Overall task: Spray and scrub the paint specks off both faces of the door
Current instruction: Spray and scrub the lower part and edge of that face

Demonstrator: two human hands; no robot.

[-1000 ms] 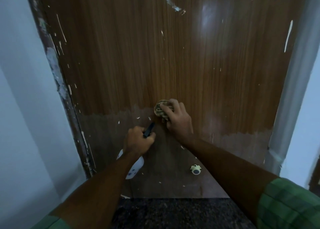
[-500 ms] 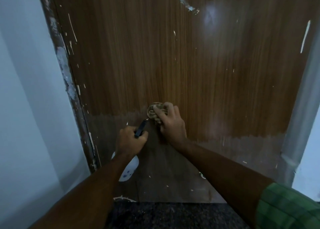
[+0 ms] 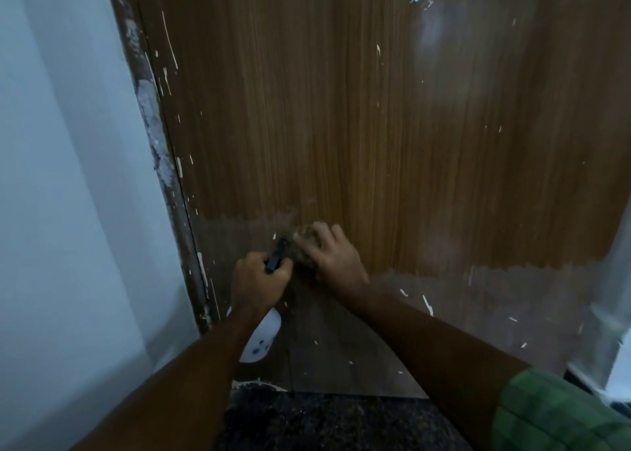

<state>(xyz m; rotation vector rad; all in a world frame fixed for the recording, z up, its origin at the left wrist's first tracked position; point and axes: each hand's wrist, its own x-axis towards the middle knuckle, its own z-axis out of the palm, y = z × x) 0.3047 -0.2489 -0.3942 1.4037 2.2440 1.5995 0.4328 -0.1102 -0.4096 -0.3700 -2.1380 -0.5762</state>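
Low on the door (image 3: 341,116), right at the ragged line where warm wood grain gives way to a duller, greyer band, both hands are at work. Right hand (image 3: 333,257) is pressed to the panel with its fingers curled over a brownish scrub pad (image 3: 302,245), the pad flat against the wood and blurred, so I read that as mid-scrub. Left hand (image 3: 257,280) sits just beside it, touching or very nearly, clenched round the neck of a spray bottle (image 3: 261,339); the black trigger head pokes up and to the right out of the fist, aimed at the pad, while the white body hangs down below the wrist. Now the relation that matters: white paint specks (image 3: 426,303) lie to the right of the hands and a little lower, scattered across the grey band toward the pale door frame (image 3: 614,280), with thin streaks also running up the left edge beside the rough jamb (image 3: 150,116) and the blue-grey wall (image 3: 61,177). Those streaks by the right forearm are slanted, long axis close to upright, so a scrub across them looks the better bet. Right hand is the nearer one, already carrying the pad, and the sweep it needs goes rightward and down; the bottle would have to swing its nozzle the same way. Dark speckled floor (image 3: 324,423) shows at the bottom. Only this face is visible, and plenty of specks remain on it, so the job looks far from finished.
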